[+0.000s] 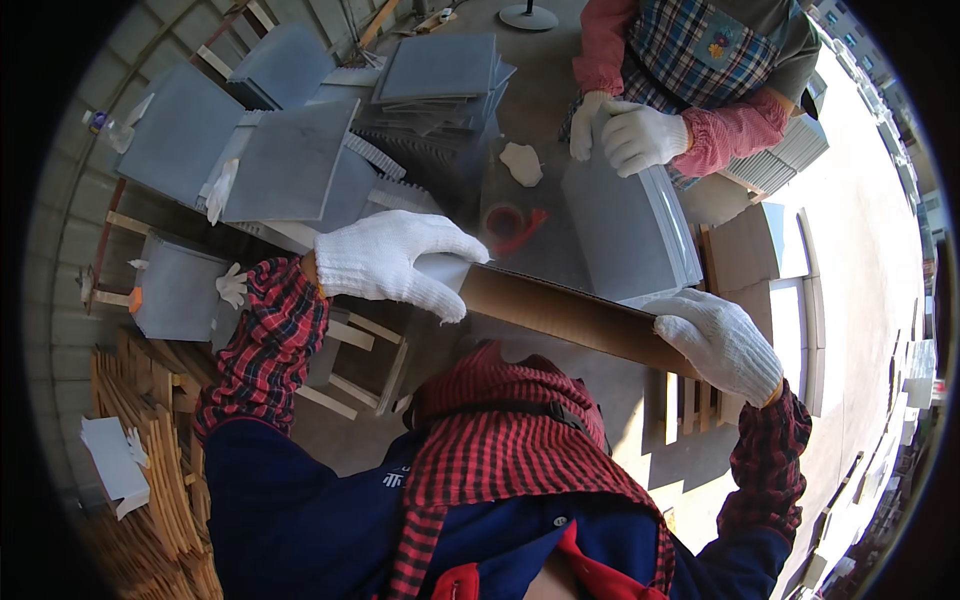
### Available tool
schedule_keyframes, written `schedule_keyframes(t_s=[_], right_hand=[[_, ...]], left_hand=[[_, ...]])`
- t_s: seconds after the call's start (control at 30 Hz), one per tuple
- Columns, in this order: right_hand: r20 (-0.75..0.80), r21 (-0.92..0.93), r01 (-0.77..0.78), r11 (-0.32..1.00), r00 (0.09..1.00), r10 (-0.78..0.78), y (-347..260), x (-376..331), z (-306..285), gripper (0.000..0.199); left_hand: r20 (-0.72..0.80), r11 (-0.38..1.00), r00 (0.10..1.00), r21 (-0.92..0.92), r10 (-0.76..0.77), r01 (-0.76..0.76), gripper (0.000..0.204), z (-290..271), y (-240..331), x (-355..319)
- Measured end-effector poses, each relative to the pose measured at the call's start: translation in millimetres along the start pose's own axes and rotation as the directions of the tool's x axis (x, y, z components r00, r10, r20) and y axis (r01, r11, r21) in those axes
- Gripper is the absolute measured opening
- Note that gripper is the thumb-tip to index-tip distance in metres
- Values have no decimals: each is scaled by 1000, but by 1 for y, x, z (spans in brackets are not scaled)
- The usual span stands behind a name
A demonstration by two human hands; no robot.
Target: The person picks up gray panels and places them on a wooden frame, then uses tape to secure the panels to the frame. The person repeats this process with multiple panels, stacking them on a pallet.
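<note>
A long brown piece of cardboard (pixel 572 318) runs across in front of me, its left end higher in the view. My left hand (pixel 395 262), in a white knit glove, is curved round that left end, thumb on the near side and fingers on the far side. A pale grey corner shows between them. The gloved right hand (pixel 722 345) grips the other end from above, its fingers bent over the edge. Just beyond the cardboard stands a bundle of grey flat panels (pixel 625 215). A co-worker's two white-gloved hands (pixel 640 138) rest on its top.
Stacks of grey panels (pixel 437 68) fill the far left, with a loose panel (pixel 290 160) nearer. A roll of red tape (pixel 505 222) and a white glove (pixel 522 165) lie beyond my hands. Wooden slats (pixel 165 470) are piled at left. A wooden frame (pixel 355 370) stands below my left hand.
</note>
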State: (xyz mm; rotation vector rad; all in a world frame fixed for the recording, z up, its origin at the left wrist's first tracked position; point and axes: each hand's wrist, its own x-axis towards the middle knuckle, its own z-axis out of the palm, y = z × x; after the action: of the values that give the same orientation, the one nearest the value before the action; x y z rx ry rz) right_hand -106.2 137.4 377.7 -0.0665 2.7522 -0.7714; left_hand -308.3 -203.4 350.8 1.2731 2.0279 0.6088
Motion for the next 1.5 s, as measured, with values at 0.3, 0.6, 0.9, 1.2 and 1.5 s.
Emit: schedule_keyframes(t_s=[0.3,0.6,0.9,1.2,1.5], right_hand=[[-17,-62,-57,996,998,56,0,6,-2,35],[135,-53,9,999,991,-2,11,12,-12,41],[351,107,-191,976,925,142,57,43,12,60],[-107,75,-47,996,993,55,45,34,20,46],[-520,-360,128,924,795,-313,45,32,34,28]], left_hand=[[-31,999,1000,-40,-5,4,57,-4,-2,3],[-413,961,876,217,248,-170,25,11,5,13],[-338,993,937,-41,94,-115,29,24,-18,29],[-367,614,698,779,615,-131,33,23,21,35],[-106,697,931,693,348,-181,98,47,21,40]])
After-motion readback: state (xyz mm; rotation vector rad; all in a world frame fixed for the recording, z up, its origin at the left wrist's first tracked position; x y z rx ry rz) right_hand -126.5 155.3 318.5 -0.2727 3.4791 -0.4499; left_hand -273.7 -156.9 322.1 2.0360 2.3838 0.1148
